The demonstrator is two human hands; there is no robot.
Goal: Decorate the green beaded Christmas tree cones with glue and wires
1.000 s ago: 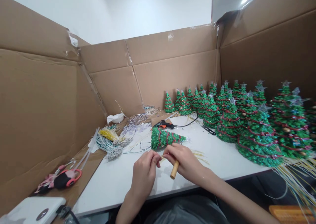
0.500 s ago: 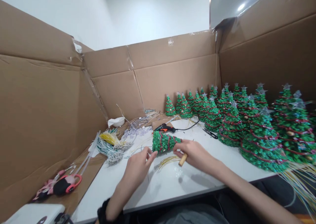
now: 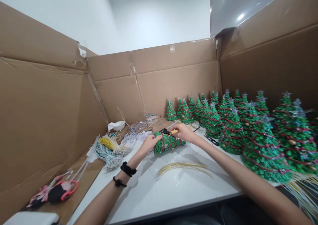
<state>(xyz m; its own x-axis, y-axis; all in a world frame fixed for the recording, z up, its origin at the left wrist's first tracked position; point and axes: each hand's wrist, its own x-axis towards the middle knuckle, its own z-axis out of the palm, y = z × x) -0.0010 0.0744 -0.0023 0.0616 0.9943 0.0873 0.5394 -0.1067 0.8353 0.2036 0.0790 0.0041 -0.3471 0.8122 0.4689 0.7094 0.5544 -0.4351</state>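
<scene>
A small green Christmas tree [image 3: 170,145] with red garland lies on its side on the white table. My left hand [image 3: 150,143] grips its wide base end, the thumb on top. In my right hand [image 3: 184,133], closed, is a short tool with a wooden handle [image 3: 174,131], held just above the tree's upper side. The tool's tip cannot be made out. Behind the tree, partly hidden, is a black glue gun [image 3: 164,131]. A bundle of thin yellow wires [image 3: 184,165] lies in front of it.
Several finished trees [image 3: 233,135] with clear stars stand along the right. Black snips [image 3: 211,139] lie beside them. At left are bundled wires [image 3: 109,152], a white bowl [image 3: 116,125] and a pink-and-black trinket [image 3: 57,192]. Cardboard walls [image 3: 174,76] enclose the table.
Both hands and the tree have moved a little away from me. The right hand has raised the wooden-handled tool from near the yellow wires to above the tree. The left hand has closed on the base.
</scene>
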